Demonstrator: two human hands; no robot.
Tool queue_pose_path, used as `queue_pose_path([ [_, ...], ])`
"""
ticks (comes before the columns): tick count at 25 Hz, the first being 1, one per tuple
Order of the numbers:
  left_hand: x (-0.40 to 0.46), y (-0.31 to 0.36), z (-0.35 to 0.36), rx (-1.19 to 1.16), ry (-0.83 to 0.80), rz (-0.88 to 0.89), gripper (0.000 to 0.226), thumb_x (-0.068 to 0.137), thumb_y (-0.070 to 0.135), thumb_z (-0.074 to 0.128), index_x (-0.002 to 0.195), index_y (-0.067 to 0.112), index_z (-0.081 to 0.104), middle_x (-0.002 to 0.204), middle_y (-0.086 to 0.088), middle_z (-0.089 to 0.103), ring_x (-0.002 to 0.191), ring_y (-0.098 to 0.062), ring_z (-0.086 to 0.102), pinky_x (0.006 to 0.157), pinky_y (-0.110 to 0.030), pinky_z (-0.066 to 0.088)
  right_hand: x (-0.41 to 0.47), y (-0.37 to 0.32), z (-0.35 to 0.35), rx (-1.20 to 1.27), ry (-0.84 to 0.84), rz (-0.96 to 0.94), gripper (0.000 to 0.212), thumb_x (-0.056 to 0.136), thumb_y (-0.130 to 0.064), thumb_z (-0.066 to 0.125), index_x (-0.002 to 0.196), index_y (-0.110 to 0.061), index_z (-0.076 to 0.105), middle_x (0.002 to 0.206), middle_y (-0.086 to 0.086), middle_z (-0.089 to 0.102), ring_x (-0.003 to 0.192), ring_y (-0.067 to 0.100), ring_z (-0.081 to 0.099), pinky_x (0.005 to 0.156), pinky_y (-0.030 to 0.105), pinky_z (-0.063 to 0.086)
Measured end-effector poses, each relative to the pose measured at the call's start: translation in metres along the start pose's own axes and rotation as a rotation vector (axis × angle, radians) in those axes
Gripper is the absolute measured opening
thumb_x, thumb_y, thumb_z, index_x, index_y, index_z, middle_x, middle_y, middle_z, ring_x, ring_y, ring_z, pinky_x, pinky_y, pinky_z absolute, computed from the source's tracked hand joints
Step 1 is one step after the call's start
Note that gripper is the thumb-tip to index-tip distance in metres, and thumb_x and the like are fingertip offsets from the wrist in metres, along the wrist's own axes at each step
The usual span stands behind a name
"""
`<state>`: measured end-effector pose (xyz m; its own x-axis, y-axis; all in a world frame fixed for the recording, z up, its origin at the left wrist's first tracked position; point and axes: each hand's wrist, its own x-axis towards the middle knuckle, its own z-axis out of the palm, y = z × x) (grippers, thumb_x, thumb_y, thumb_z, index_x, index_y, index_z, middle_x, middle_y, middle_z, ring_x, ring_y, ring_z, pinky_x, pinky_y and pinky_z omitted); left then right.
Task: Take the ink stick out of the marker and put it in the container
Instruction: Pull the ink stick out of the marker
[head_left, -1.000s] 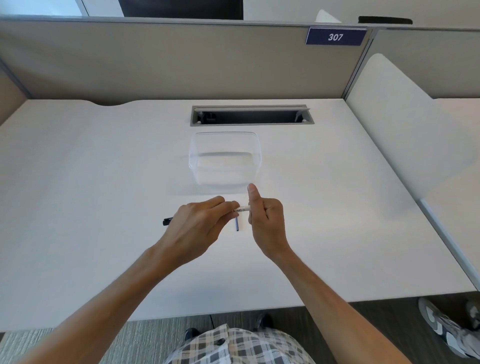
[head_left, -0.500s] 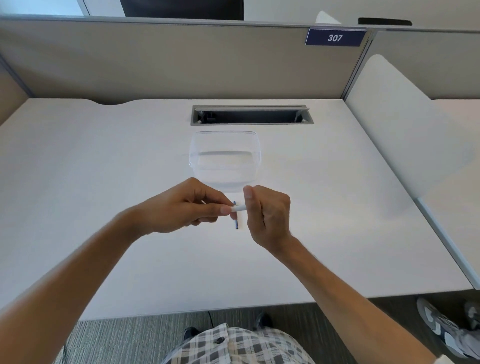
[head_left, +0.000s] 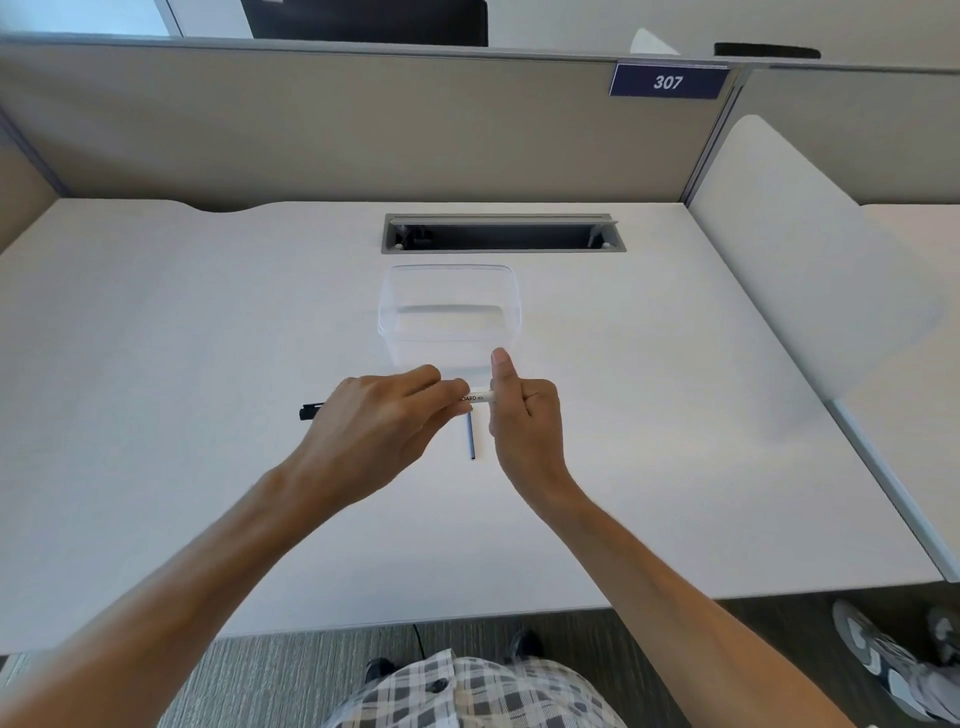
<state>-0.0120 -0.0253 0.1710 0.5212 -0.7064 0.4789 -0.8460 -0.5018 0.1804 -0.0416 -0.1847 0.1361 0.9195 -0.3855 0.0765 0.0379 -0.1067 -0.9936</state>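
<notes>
A white marker (head_left: 477, 397) with printed lettering is held level above the desk, just in front of the clear plastic container (head_left: 450, 317). My left hand (head_left: 387, 415) grips its left part with the fingertips; my right hand (head_left: 522, 415) is closed round its right end, thumb pointing up. A black end (head_left: 310, 411) sticks out to the left of my left hand. A thin dark blue stick (head_left: 471, 435) lies on the desk beneath the marker, pointing toward me. The container has nothing inside.
The white desk (head_left: 156, 364) has a grey cable slot (head_left: 501, 232) behind the container. Beige partitions close the back, a white panel (head_left: 800, 270) the right side. A shoe (head_left: 883, 670) shows on the floor at the lower right.
My left hand moved back to the left along the marker, so its black end shows again on the left. Both hands dropped slightly toward me.
</notes>
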Motion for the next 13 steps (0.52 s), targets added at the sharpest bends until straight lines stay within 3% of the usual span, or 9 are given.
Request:
queue_pose_path([
  [2, 0.003, -0.001, -0.007, -0.191, -0.014, -0.067, 0.022, 0.098, 0.028, 0.056, 0.102, 0.013, 0.071, 0.066, 0.002, 0.055, 0.053, -0.022, 0.043, 0.045, -0.035, 0.041, -0.002, -0.004, 0.001, 0.01, 0.023, -0.112, 0.063, 0.105, -0.029, 0.045, 0.051, -0.011, 0.019, 0.047, 0.0, 0.018, 0.046, 0.015, 0.018, 0.048, 0.032, 0.017],
  [4, 0.009, 0.002, -0.017, -0.408, -0.051, -0.148, 0.019, 0.094, 0.026, 0.061, 0.099, 0.014, 0.075, 0.06, 0.005, 0.053, 0.052, -0.015, 0.04, 0.05, -0.025, 0.037, -0.003, -0.012, -0.002, -0.016, 0.05, -0.308, 0.059, 0.104, -0.024, 0.045, 0.051, -0.022, 0.018, 0.046, -0.008, 0.017, 0.045, 0.009, 0.016, 0.047, 0.027, 0.016],
  [6, 0.014, 0.004, -0.03, -0.711, -0.146, -0.285, 0.018, 0.092, 0.026, 0.065, 0.096, 0.015, 0.078, 0.055, 0.002, 0.047, 0.051, -0.014, 0.035, 0.05, -0.021, 0.032, 0.0, -0.019, -0.009, -0.133, 0.089, -0.648, 0.054, 0.105, -0.02, 0.041, 0.054, -0.023, 0.025, 0.05, -0.01, 0.018, 0.049, 0.01, 0.015, 0.05, 0.021, 0.013],
  [9, 0.02, -0.003, -0.046, -1.054, -0.444, -0.42, 0.017, 0.091, 0.023, 0.064, 0.094, 0.015, 0.079, 0.054, 0.0, 0.04, 0.051, -0.016, 0.03, 0.046, -0.021, 0.028, 0.008, -0.025, -0.018, -0.257, 0.079, -1.124, 0.041, 0.106, -0.016, 0.036, 0.065, -0.019, 0.035, 0.048, -0.001, 0.029, 0.059, 0.01, 0.016, 0.057, 0.021, 0.016],
  [11, 0.022, -0.003, -0.046, -1.049, -0.483, -0.423, 0.019, 0.092, 0.024, 0.063, 0.094, 0.014, 0.078, 0.055, 0.001, 0.039, 0.052, -0.016, 0.028, 0.046, -0.02, 0.027, 0.012, -0.026, -0.019, -0.293, 0.097, -1.148, 0.04, 0.106, -0.018, 0.037, 0.066, -0.019, 0.035, 0.045, 0.003, 0.034, 0.056, 0.013, 0.018, 0.054, 0.024, 0.018],
  [13, 0.023, -0.001, -0.04, -0.924, -0.342, -0.444, 0.023, 0.09, 0.03, 0.062, 0.093, 0.015, 0.078, 0.055, 0.0, 0.042, 0.052, -0.014, 0.032, 0.048, -0.019, 0.03, 0.014, -0.024, -0.017, -0.315, 0.126, -0.955, 0.047, 0.107, -0.023, 0.036, 0.059, -0.02, 0.032, 0.048, -0.004, 0.026, 0.05, 0.015, 0.018, 0.048, 0.027, 0.017],
])
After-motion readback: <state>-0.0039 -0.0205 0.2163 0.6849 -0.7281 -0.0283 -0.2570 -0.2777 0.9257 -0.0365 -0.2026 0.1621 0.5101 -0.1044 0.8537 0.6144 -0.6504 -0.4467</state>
